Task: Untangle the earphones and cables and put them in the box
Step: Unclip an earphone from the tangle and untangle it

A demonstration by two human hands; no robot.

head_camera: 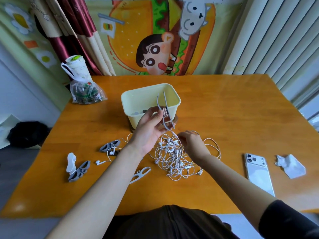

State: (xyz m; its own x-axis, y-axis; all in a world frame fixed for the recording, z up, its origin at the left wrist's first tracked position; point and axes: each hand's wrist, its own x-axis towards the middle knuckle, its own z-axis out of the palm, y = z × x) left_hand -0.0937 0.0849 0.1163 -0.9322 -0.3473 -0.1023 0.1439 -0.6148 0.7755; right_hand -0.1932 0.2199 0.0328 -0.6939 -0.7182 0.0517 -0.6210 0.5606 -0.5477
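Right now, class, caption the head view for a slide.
Left hand holds a cable-wrapped winder; right hand pinches the cable above tangled earphones, near the box.

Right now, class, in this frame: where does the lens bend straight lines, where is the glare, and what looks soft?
Head view: the wide lens bows the table edges and the blinds at right; a pale sheen crosses the table's far right corner; the sleeve and the frame corners look soft, the tangle fairly sharp; shadows are faint.
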